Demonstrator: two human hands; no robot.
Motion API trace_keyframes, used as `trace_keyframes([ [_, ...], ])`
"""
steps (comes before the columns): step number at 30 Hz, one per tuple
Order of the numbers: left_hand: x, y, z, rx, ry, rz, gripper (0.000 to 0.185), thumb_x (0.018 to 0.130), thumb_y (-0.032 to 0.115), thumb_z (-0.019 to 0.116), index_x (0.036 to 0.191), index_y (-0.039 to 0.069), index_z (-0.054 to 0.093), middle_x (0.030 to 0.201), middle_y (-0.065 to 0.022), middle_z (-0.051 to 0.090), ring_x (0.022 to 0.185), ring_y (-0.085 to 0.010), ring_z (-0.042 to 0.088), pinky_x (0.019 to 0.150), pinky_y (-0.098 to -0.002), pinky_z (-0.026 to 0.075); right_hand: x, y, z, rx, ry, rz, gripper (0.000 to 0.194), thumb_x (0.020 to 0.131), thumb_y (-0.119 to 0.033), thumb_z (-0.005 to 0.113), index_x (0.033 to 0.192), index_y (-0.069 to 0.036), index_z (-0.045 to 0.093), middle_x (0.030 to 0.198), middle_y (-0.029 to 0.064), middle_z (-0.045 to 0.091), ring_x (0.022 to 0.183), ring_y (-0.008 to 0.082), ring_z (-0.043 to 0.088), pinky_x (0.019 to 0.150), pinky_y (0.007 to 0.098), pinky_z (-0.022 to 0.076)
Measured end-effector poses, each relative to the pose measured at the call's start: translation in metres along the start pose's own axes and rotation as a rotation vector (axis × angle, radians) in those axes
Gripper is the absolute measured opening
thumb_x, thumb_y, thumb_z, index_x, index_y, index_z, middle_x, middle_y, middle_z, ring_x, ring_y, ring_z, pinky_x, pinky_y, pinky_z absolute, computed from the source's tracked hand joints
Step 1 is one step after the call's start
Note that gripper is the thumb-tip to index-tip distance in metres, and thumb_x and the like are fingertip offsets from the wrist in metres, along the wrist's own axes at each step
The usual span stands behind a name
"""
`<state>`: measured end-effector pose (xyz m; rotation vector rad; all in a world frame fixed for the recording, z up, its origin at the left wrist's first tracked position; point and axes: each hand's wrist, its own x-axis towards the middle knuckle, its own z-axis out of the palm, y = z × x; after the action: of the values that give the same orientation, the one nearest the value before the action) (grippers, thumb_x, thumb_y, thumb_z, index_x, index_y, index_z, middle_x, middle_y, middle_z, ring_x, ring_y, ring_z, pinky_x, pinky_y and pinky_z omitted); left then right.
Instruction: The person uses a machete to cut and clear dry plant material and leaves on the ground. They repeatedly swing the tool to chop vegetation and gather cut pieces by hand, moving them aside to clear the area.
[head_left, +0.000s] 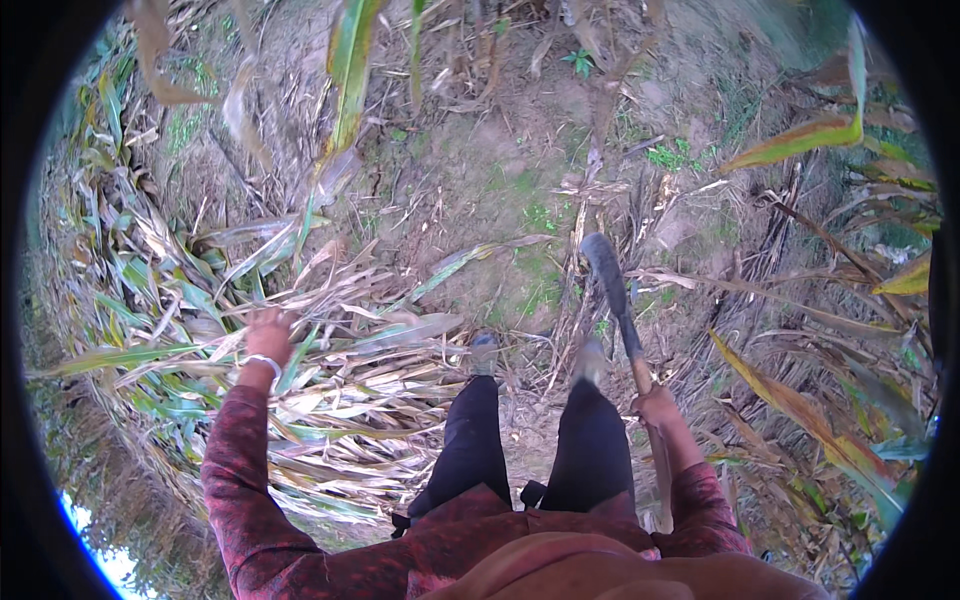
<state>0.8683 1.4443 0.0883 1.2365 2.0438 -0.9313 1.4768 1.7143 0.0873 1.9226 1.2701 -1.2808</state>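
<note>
My right hand (657, 407) is closed around the wooden handle of a long-handled sickle (613, 289). Its dark, slightly curved blade points forward, above the soil in front of my right foot. On the left, my left hand (270, 335), with a white band at the wrist, is at the top of a large heap of cut maize stalks (360, 390). Dry leaves cover part of its fingers, so whether they grip any stalks is unclear.
Standing maize leaves (817, 420) rise close along my right side. Another maize leaf (352, 82) hangs in front at the top. Dry stubble (581, 232) runs through the soil ahead. My feet are between the heap and the right-hand plants.
</note>
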Motion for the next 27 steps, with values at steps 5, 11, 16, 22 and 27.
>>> trace_keyframes([
  [5,0.049,0.118,-0.161,-0.056,0.762,0.529,0.05,0.066,0.01,0.065,0.115,0.008,0.055,0.121,-0.0098,0.051,0.12,-0.0257,0.043,0.108,-0.0461,0.026,0.013,-0.003,-0.004,0.175,-0.011,-0.007,0.016,0.067,-0.007,0.061,0.059,0.005,0.055,0.051,0.0094,0.053,0.041,0.0171,0.052,0.039,0.0317,0.0417],
  [11,0.106,0.192,-0.373,0.547,0.858,0.395,0.051,0.084,0.009,0.048,0.134,0.012,0.039,0.141,-0.011,0.035,0.135,-0.0234,0.024,0.11,-0.0445,0.019,0.037,-0.045,-0.011,0.002,-0.068,-0.186,0.031,0.065,-0.016,0.061,0.085,0.007,0.06,0.065,0.0231,0.06,0.059,0.0317,0.063,0.057,0.0387,0.0495],
  [16,0.169,0.177,-0.442,0.777,0.845,-0.041,0.04,0.086,0.016,0.05,0.126,0.01,0.046,0.111,-0.0129,0.057,0.111,-0.0277,0.05,0.1,-0.0492,0.026,0.052,-0.112,-0.037,0.047,0.096,-0.508,0.029,0.068,-0.015,0.059,0.09,0.003,0.059,0.072,0.0253,0.061,0.068,0.0391,0.062,0.063,0.0432,0.0502],
  [22,0.183,0.118,-0.387,0.238,0.406,-0.176,0.017,0.088,0.015,0.046,0.09,0.009,0.062,0.086,-0.0128,0.067,0.079,-0.0292,0.067,0.067,-0.0434,0.054,0.074,-0.232,-0.087,0.181,0.313,-0.842,0.032,0.072,-0.018,0.06,0.098,0.001,0.056,0.073,0.0272,0.06,0.071,0.0405,0.062,0.064,0.0441,0.0504],
  [27,0.151,0.118,-0.314,0.247,0.49,-0.177,0.012,0.086,0.012,0.046,0.088,0.007,0.057,0.083,-0.0143,0.065,0.071,-0.0299,0.067,0.059,-0.0391,0.055,0.129,-0.329,-0.058,0.224,0.293,-0.846,0.038,0.074,-0.016,0.06,0.107,0.001,0.054,0.082,0.0247,0.063,0.08,0.0395,0.062,0.072,0.0439,0.0501],
])
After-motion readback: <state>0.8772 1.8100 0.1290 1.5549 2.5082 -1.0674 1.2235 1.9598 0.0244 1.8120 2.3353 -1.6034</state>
